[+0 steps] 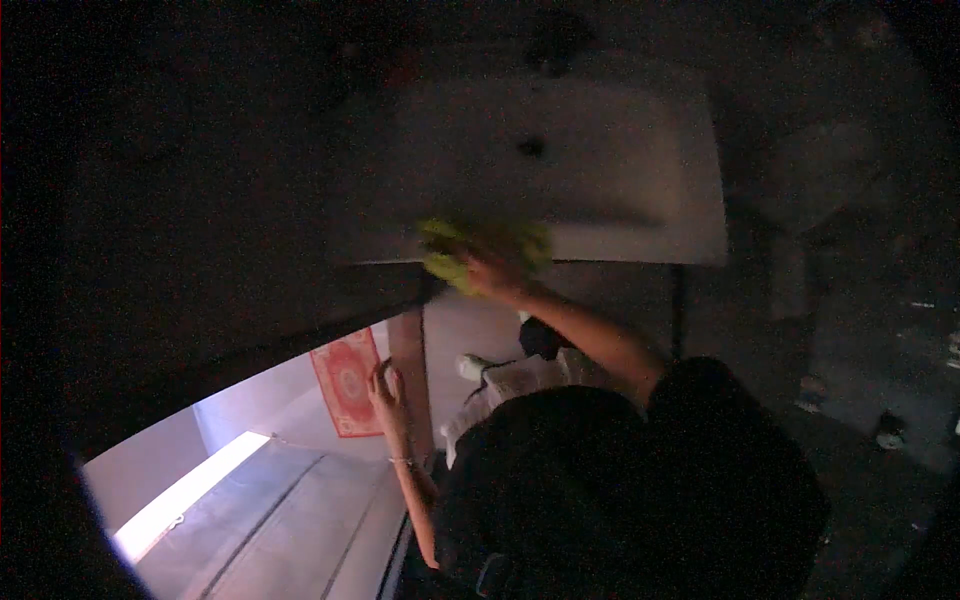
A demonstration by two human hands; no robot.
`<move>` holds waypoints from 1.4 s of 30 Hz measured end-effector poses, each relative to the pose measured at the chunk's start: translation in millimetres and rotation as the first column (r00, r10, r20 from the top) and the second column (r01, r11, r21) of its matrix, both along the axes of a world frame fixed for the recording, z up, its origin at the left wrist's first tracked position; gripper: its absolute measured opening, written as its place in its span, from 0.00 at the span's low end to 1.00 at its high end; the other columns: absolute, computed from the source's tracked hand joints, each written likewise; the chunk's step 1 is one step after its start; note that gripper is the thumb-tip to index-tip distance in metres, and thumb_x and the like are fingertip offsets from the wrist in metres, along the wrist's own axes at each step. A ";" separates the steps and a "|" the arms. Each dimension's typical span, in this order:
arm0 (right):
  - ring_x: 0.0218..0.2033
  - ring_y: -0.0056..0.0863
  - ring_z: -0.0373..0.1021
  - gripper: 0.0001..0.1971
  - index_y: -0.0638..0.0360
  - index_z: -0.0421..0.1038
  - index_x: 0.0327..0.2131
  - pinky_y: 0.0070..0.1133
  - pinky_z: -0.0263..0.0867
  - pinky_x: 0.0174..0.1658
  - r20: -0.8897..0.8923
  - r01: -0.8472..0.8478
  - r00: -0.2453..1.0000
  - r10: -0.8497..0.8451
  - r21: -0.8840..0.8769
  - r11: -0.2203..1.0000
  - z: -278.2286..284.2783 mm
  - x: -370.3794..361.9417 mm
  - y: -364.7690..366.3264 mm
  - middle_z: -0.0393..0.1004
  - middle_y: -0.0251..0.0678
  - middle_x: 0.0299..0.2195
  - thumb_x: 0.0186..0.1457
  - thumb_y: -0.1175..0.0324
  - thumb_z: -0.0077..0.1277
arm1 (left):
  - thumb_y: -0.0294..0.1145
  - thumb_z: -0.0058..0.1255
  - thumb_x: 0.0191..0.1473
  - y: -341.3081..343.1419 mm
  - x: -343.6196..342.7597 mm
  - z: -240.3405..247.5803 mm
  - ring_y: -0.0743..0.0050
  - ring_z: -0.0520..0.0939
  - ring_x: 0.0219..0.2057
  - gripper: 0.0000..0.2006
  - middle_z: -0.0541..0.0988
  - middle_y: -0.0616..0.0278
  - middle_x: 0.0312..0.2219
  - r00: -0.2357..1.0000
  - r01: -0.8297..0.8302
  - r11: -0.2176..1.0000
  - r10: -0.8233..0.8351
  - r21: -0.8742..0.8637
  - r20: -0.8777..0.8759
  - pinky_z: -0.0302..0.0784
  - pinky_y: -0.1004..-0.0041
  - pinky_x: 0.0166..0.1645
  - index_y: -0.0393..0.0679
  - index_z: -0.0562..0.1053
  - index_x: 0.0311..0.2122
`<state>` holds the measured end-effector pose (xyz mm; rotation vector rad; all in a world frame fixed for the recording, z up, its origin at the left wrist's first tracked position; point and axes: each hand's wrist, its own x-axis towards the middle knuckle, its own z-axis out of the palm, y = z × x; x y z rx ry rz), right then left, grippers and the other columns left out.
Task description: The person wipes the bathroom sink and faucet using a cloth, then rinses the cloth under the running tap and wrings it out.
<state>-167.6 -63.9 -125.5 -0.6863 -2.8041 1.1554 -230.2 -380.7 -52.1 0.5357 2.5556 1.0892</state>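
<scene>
In the dim light, my right hand [492,272] is on a yellow-green cloth [440,245] at the front rim of a pale washbasin [600,240]. The cloth bunches out on both sides of the hand, and both are smeared by motion. The fingers are partly lost in the cloth's folds. Lower left, my left hand [386,385] hangs beside a brown door frame [410,350] with its fingers loosely bent and apart. It holds nothing, and I cannot tell if it touches the frame. A thin bracelet circles that wrist.
A dark drain hole [530,147] shows in the basin, with a dark tap shape [556,40] behind it. Through the doorway lie a red patterned mat [348,383] and a pale panelled door [270,510]. Dim small objects, including one dark item [889,430], are at the right.
</scene>
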 end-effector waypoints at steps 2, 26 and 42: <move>0.45 0.43 0.60 0.26 0.57 0.60 0.46 0.33 0.56 0.46 0.079 0.104 0.991 -0.106 0.025 0.994 -4.4 49.6 28.4 0.64 0.47 0.42 0.48 0.50 0.45 | 0.31 0.42 0.53 12.0 -0.2 -7.1 0.55 0.66 0.46 0.13 0.67 0.51 0.42 0.985 0.028 0.997 -0.039 -0.065 -0.168 0.61 0.67 0.50 0.39 0.66 0.44; 0.38 0.45 0.67 0.25 0.55 0.66 0.41 0.34 0.63 0.39 0.627 -0.263 0.772 0.100 0.172 0.949 -49.7 0.0 -106.6 0.71 0.48 0.35 0.45 0.47 0.47 | 0.58 0.44 0.45 -249.1 -3.5 -59.0 0.59 0.54 0.56 0.27 0.60 0.55 0.52 0.796 -0.326 0.739 0.551 -0.589 0.250 0.39 0.36 0.53 0.50 0.67 0.46; 0.28 0.28 0.67 0.11 0.60 0.67 0.32 0.22 0.62 0.34 -0.130 -0.757 0.570 0.811 -0.467 0.457 96.0 -351.4 -569.1 0.70 0.42 0.25 0.47 0.64 0.50 | 0.39 0.52 0.44 -468.8 -180.0 -50.6 0.60 0.74 0.36 0.17 0.73 0.57 0.34 0.775 -0.629 0.774 0.631 -0.066 0.013 0.67 0.65 0.41 0.42 0.67 0.39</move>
